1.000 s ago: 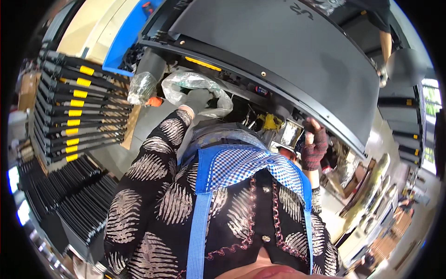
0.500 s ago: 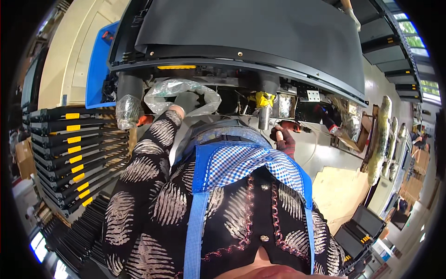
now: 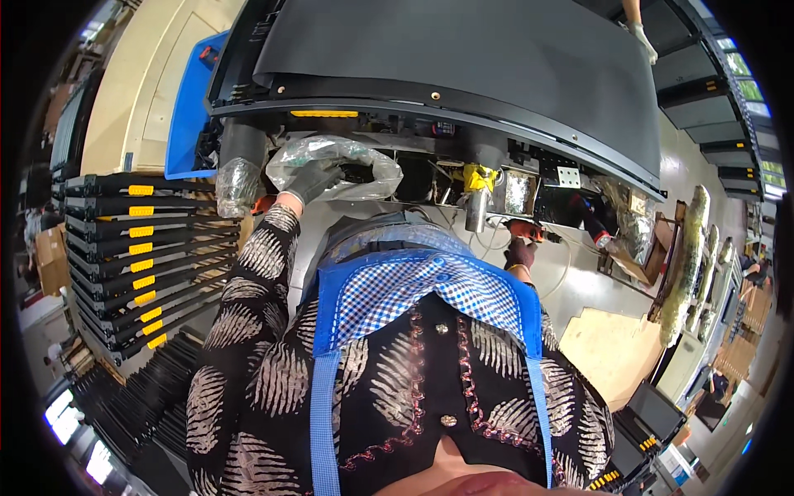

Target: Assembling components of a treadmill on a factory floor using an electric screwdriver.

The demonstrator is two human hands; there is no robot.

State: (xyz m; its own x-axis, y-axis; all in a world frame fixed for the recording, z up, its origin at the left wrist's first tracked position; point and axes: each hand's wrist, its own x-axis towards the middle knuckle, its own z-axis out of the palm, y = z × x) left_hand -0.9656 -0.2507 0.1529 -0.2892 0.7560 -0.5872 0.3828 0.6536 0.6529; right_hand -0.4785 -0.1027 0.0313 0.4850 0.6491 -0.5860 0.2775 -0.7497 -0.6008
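Observation:
My left hand (image 3: 313,179), in a dark glove, grips a clear plastic bag (image 3: 335,161) that hangs at the underside of a large black treadmill-like machine (image 3: 463,66). Lower to the right, my gloved right hand (image 3: 519,250) holds an orange power tool (image 3: 529,232) just beneath a grey metal post (image 3: 476,207) wrapped in yellow tape. A cable runs from the tool across the grey floor. My patterned black sleeves and a blue checked apron (image 3: 413,298) fill the lower middle of the view.
A stack of black frames with yellow labels (image 3: 141,256) stands at the left. A blue pallet (image 3: 188,107) lies behind it. Cardboard sheets (image 3: 612,347) lie at the right beside foil-wrapped parts (image 3: 633,231). Another person's gloved hand (image 3: 641,37) rests on the machine's far edge.
The view has swung left, bringing the machine's underside to the centre. My right hand came down from the right to the orange tool under the post. My left hand stayed on the bag.

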